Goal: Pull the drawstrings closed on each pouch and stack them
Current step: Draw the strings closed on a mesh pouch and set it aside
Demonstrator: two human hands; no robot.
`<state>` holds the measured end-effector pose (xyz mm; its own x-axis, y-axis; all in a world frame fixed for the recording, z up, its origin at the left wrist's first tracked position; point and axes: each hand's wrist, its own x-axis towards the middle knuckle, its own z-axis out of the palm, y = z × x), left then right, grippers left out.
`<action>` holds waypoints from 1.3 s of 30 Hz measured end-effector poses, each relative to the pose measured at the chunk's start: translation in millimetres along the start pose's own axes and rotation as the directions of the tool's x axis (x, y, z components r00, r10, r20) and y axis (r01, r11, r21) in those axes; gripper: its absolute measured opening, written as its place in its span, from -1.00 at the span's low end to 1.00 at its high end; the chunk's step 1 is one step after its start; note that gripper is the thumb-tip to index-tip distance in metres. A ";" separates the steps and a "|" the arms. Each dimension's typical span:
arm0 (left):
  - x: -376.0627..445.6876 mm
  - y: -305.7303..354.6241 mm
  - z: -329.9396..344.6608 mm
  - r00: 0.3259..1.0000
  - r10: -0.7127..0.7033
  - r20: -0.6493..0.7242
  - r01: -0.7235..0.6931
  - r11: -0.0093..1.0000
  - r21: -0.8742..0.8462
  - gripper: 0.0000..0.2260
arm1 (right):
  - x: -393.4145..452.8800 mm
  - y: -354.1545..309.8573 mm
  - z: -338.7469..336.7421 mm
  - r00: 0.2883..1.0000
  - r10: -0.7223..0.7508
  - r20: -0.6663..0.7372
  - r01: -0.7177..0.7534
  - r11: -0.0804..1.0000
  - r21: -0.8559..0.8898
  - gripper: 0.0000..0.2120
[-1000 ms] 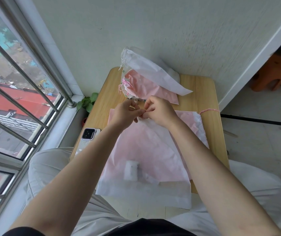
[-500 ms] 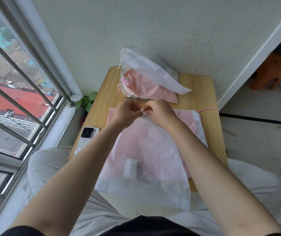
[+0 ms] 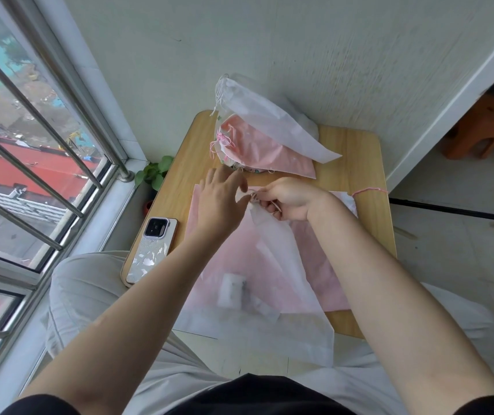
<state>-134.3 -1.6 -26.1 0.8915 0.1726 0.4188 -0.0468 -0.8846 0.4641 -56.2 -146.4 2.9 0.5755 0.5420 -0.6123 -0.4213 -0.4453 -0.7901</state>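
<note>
A translucent white pouch (image 3: 272, 283) lies along the small wooden table (image 3: 365, 163), its bottom hanging over the near edge, with a pink pouch (image 3: 329, 265) flat under it. My right hand (image 3: 287, 199) pinches the white pouch's gathered neck and its drawstring. My left hand (image 3: 218, 199) hovers just left of that neck with fingers spread, holding nothing. At the back of the table stands a pile of closed pouches: a white one (image 3: 269, 121) on top of a pink one (image 3: 263, 151), both with knotted strings at their left ends.
A phone (image 3: 152, 250) lies face down at the table's left edge. A pink drawstring end (image 3: 368, 190) trails at the right edge. A barred window is on the left, a small plant (image 3: 154, 172) in the corner, an orange stool (image 3: 479, 127) at the right.
Both hands were pinching the string at the pouch's neck. My left hand has now let go and spread its fingers, while my right hand keeps its grip.
</note>
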 end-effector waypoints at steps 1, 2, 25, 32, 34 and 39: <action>-0.7 0.5 0.4 1.000 -0.005 0.001 0.005 1.000 -0.013 -0.90 | 1.6 1.1 -0.6 1.000 0.021 -0.003 -0.021 0.999 0.039 -0.80; -0.7 1.2 -0.2 1.000 -0.017 0.018 0.018 0.999 -0.043 -0.93 | 3.0 1.5 -0.5 0.999 0.040 -0.007 -0.039 0.996 0.075 -0.79; 19.8 4.0 -22.6 0.671 -0.382 0.635 0.729 0.495 -0.473 -0.79 | 5.5 17.3 -3.6 0.977 -0.124 -0.173 0.184 0.901 0.393 -0.84; 16.6 -22.6 -20.9 0.674 -0.529 0.516 0.729 0.587 -0.351 -0.75 | 9.5 19.7 -13.7 0.887 -0.066 -0.458 0.297 0.840 0.454 -0.81; 11.4 -28.5 -18.1 0.695 -0.521 0.495 0.702 0.639 -0.313 -0.77 | 10.2 22.4 -15.7 0.858 -0.057 -0.510 0.303 0.858 0.414 -0.80; 12.5 -33.3 -15.8 0.767 -0.522 0.372 0.601 0.788 -0.133 -0.68 | 6.4 23.0 -14.6 0.876 -0.081 -0.476 0.325 0.827 0.458 -0.80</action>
<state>-128.8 36.9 -24.0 0.8762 0.4333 -0.2111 0.4389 -0.5363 0.7209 -52.0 -163.6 -18.8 0.8715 0.1715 -0.4594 -0.4826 0.1341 -0.8655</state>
